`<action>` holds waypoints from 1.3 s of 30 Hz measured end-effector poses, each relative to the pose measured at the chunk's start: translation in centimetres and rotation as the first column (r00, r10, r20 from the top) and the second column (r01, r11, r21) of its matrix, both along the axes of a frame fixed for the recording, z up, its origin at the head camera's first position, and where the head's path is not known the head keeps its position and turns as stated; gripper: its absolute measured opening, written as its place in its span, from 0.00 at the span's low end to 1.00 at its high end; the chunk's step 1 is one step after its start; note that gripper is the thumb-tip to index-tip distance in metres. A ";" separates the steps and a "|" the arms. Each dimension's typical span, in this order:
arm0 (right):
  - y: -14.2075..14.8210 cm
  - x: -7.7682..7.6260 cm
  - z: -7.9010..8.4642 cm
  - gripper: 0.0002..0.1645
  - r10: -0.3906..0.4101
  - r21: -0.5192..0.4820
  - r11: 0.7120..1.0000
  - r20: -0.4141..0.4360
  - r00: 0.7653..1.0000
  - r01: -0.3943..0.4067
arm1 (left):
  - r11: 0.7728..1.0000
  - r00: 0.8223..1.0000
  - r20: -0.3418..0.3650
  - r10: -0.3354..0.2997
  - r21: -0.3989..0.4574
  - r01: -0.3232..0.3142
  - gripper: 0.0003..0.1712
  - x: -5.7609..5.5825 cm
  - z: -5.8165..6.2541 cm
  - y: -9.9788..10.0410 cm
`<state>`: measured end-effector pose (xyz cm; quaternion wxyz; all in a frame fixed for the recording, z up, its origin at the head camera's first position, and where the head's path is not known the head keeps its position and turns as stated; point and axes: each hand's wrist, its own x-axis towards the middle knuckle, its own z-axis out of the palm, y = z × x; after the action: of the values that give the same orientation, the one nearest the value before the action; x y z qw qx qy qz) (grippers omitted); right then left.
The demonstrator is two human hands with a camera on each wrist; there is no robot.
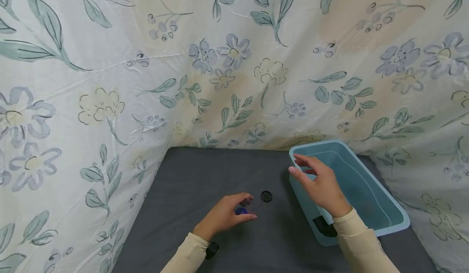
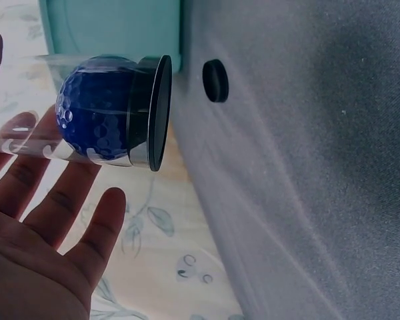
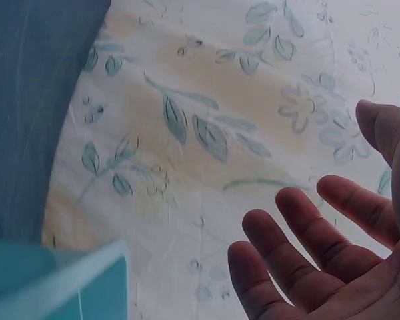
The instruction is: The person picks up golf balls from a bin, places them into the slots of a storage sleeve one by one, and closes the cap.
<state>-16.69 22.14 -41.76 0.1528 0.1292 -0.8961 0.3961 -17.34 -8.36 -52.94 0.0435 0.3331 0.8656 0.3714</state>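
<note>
My left hand [image 1: 225,214] is curled round a clear tube [image 2: 43,143], with the thumb on one side and the fingers on the other. Inside the tube a dark blue golf ball [image 2: 97,110] rests against a black end cap [image 2: 161,113]. The cap faces the dark tabletop; whether it touches the cloth I cannot tell. Just beyond that hand, a loose round black cap [image 1: 266,196] lies on the table. My right hand [image 1: 320,183] hovers over the near-left rim of a blue bin [image 1: 366,171], holding nothing, its fingers [image 3: 307,227] loosely bent and spread.
A dark grey cloth [image 1: 205,171] covers the table. Floral curtains [image 1: 220,114] hang behind it and along both sides. The blue bin takes up the table's right side, its high walls standing close to the right-hand curtain. Dark wrist mounts [image 1: 211,249] sit below the sleeves.
</note>
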 end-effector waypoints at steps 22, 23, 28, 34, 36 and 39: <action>7.0 -2.3 0.1 0.38 -0.112 0.208 0.974 0.110 0.988 0.087 | 1.000 0.999 0.034 0.005 -0.001 -0.005 0.28 0.0 -0.2 0.1; 7.2 -2.5 -0.1 0.39 -0.120 0.229 0.969 0.126 0.985 0.089 | 1.000 0.999 0.033 0.004 -0.001 -0.004 0.28 0.1 -0.3 0.1; 8.4 -4.0 -1.1 0.43 -0.144 0.301 0.951 0.212 0.967 0.076 | 1.000 1.000 0.021 0.009 0.000 -0.009 0.28 0.1 -0.5 0.0; 9.4 -6.2 -2.8 0.47 -0.159 0.337 0.940 0.323 0.933 0.043 | 1.000 1.000 0.008 0.011 -0.005 -0.011 0.28 0.0 -0.7 0.1; 9.7 -7.0 -3.4 0.46 -0.161 0.358 0.933 0.355 0.921 0.025 | 1.000 1.000 0.013 0.009 -0.003 -0.009 0.28 0.0 -0.6 0.1; 10.1 -8.2 -4.0 0.42 -0.163 0.397 0.918 0.380 0.911 -0.002 | 1.000 1.000 0.022 0.017 -0.001 -0.017 0.28 -0.2 -0.4 0.0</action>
<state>-24.91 32.29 -45.75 -0.0483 0.0343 -0.9734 0.2215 -17.49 -8.34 -53.32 0.0498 0.3216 0.8679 0.3752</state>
